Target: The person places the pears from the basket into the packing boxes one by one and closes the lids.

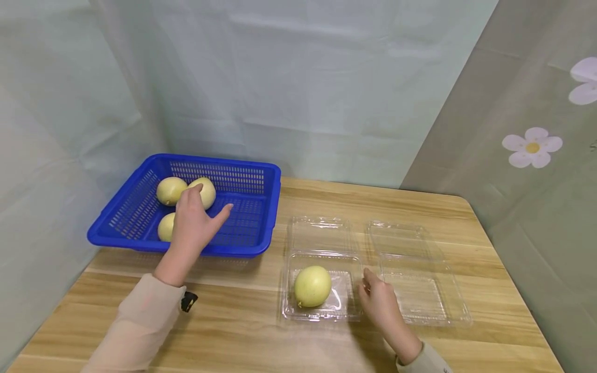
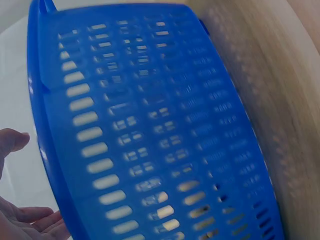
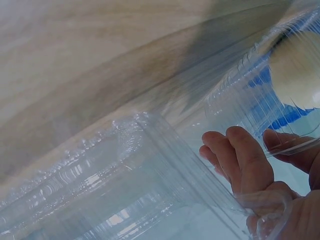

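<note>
My left hand (image 1: 193,220) reaches over the blue basket (image 1: 268,207), thumb and fingers spread wide. Its fingertips are at a pale yellow melon (image 1: 208,194); whether they touch it cannot be told. Two more melons lie in the basket, one at the back left (image 1: 170,190) and one partly behind the wrist (image 1: 165,228). In the left wrist view the hand (image 2: 30,222) shows past the basket's rim. My right hand (image 1: 380,303) lightly pinches the right rim of an open clear plastic container (image 1: 345,311), fingers curled. One yellow melon (image 1: 312,286) sits in that container's left half.
A second open clear container (image 1: 417,295) lies just right of my right hand, with no fruit in it. Both lids are folded back, away from me. The wooden table (image 1: 261,331) meets hanging cloth (image 1: 326,103) at the back and sides.
</note>
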The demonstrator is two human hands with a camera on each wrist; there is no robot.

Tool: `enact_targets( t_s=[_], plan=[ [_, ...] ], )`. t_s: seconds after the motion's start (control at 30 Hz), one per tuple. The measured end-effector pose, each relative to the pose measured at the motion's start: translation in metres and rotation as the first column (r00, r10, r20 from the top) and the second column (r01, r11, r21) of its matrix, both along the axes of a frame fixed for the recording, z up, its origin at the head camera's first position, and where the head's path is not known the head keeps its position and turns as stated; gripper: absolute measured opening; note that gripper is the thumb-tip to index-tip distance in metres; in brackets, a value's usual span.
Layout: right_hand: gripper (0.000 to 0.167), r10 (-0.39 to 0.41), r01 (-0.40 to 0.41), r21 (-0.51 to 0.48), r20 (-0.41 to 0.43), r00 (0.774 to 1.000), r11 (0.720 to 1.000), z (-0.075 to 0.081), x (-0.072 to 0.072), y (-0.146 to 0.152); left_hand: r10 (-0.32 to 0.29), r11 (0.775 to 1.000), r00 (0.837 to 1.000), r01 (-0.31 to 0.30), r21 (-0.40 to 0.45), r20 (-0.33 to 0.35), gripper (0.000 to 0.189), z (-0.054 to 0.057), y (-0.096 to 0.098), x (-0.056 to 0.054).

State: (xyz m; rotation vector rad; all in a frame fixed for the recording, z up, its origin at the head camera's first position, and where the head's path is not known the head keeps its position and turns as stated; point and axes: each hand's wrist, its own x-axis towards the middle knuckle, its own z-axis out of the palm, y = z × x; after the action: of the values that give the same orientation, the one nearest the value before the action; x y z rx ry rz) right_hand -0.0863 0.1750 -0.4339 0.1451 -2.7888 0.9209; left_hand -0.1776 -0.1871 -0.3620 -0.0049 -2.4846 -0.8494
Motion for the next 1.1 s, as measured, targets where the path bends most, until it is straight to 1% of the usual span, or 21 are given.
enact_targets(
  t_s=[0.1,0.37,0.57,0.63,0.8,0.9,1.1],
  plan=[
    [0.036,0.001,-0.001,-0.002,-0.002,1.0,1.0,0.0,0.0,0.0,0.022,1.0,0.999,-0.022,0.008,0.037,0.074,0.0,-0.007,-0.003],
    [0.036,0.004,-0.004,0.001,-0.001,1.0,1.0,-0.001,0.0,0.0,0.094,0.995,0.994,-0.096,0.023,0.056,0.073,-0.005,-0.024,-0.01],
    [0.037,0.001,-0.001,0.004,0.013,1.0,1.0,0.0,-0.001,0.001,0.111,0.994,0.992,-0.112,0.006,0.057,0.073,-0.008,-0.032,-0.013],
    [0.037,0.0,0.0,0.003,0.016,1.0,1.0,-0.001,-0.001,0.001,0.115,0.993,0.991,-0.115,0.005,0.071,0.073,-0.008,-0.035,-0.013],
    [0.036,-0.003,0.003,0.007,-0.001,1.0,1.0,0.0,-0.001,0.0,0.125,0.992,0.986,-0.126,0.001,0.113,0.075,-0.012,-0.044,-0.015],
    [0.036,-0.003,0.004,0.009,-0.006,1.0,1.0,0.0,-0.001,0.0,0.132,0.991,0.98,-0.133,-0.004,0.151,0.076,-0.015,-0.049,-0.017],
    [0.037,-0.005,0.005,0.001,0.009,1.0,1.0,0.0,0.0,0.0,0.153,0.988,0.96,-0.152,-0.022,0.237,0.081,-0.02,-0.058,-0.019]
  ],
)
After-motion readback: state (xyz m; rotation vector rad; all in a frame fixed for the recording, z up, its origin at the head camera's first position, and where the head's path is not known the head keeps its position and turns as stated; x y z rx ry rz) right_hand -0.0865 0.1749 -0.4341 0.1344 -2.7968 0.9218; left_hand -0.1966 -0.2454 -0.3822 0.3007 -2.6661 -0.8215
